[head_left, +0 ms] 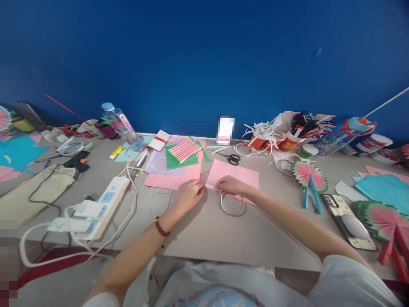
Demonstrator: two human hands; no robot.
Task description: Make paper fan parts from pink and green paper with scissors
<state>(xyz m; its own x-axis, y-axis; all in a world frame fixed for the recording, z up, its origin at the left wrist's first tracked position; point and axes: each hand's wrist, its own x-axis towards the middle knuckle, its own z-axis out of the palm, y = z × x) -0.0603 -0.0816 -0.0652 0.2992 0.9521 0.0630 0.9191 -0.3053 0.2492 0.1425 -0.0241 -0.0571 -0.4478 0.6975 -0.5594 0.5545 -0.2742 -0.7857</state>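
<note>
A short white strip of tape (pixel 211 187) stretches between my two hands, over the lower left edge of a pink paper sheet (pixel 244 172). My left hand (pixel 191 192) is closed, its fingertips pinched at the strip's left end. At the other end my right hand (pixel 230 186) pinches the strip above the pink sheet. Below the right hand hangs or stands a thin roll of tape (pixel 232 213), a narrow pale ring; how it joins the strip is hidden by the fingers. Black-handled scissors (pixel 234 159) lie just behind the sheet.
Left of centre, a folded pink-and-green paper piece (pixel 185 150) rests on a green sheet (pixel 171 160). A white power strip (pixel 116 189) with cables lies at left, near a leaning water bottle (pixel 123 128). Paper fans (pixel 309 175), a phone (pixel 335 209) and a mouse (pixel 354 226) are at right.
</note>
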